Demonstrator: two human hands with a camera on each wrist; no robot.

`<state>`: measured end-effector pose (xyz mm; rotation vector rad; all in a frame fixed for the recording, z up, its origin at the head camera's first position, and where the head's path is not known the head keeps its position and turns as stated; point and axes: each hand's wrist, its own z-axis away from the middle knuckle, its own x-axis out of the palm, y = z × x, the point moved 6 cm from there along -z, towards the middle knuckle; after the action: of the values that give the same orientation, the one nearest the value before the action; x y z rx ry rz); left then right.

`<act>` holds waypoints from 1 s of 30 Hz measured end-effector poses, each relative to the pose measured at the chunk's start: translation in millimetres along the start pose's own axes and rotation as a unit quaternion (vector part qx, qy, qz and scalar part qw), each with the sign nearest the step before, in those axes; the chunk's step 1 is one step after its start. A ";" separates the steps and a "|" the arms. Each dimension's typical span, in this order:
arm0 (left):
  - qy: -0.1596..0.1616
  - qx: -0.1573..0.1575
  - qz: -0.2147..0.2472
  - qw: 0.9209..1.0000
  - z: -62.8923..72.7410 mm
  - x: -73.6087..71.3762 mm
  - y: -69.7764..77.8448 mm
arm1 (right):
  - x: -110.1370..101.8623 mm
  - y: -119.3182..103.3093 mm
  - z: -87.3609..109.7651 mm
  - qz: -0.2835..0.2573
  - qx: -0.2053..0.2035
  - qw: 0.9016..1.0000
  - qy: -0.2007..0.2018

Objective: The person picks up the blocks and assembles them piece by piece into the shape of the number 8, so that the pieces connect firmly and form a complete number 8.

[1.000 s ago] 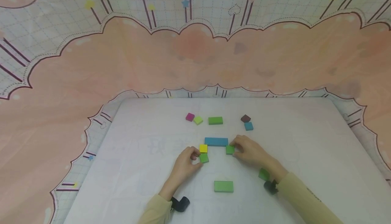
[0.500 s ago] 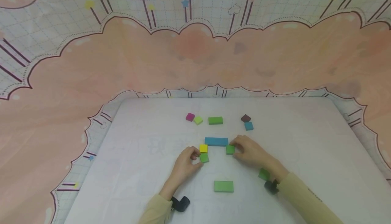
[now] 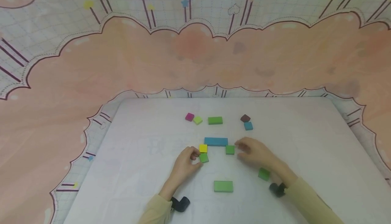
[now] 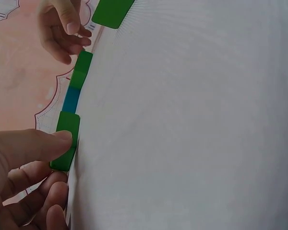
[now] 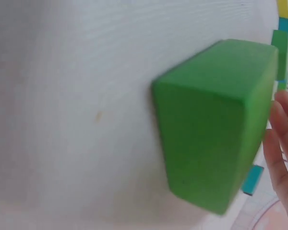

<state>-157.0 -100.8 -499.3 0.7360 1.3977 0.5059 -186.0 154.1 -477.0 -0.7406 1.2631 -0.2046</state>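
Note:
My left hand (image 3: 184, 164) pinches a small green block (image 3: 203, 157) at its left side; in the left wrist view the thumb (image 4: 62, 139) lies over that block. Touching its far side is a yellow block (image 3: 203, 148), which meets the left end of a long blue block (image 3: 216, 142). Another small green block (image 3: 230, 149) sits against the blue block's right end. Just right of it is my right hand (image 3: 256, 152), fingers loosely bent, apart from the block and holding nothing. A further green block (image 5: 201, 129) looms large in the right wrist view, lying near the right wrist.
Toward the back of the white table (image 3: 137, 125) lie a magenta block (image 3: 189, 117), a lime block (image 3: 198, 120), a green rectangular block (image 3: 215, 120), a brown block (image 3: 245, 118) and a blue block (image 3: 248, 126). Nearer the front lies a light green rectangular block (image 3: 223, 186).
My right hand has let go of the green block at the blue block's right end and moved a little right. The left hand has stayed in place.

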 end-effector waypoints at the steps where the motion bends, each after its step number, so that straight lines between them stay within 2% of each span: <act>1: 0.000 0.000 -0.001 1.000 -0.2 0.1 0.1 | -1.9 0.1 2.2 0.002 -0.002 1.000 0.003; 9: 0.003 0.000 -0.006 1.000 -1.7 0.9 1.8 | -16.2 -1.0 20.3 0.023 -0.019 0.999 0.030; 25: 0.005 0.004 -0.008 1.000 -1.7 -0.2 2.1 | -20.1 8.2 57.8 0.028 -0.003 0.998 0.057; 30: 0.005 -0.002 -0.004 1.000 -0.6 -0.6 0.8 | -19.6 12.4 67.8 0.029 0.014 0.998 0.060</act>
<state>-157.6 -100.7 -498.3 0.7254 1.4079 0.5067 -133.5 200.3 -461.7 -0.6733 1.3923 -0.2218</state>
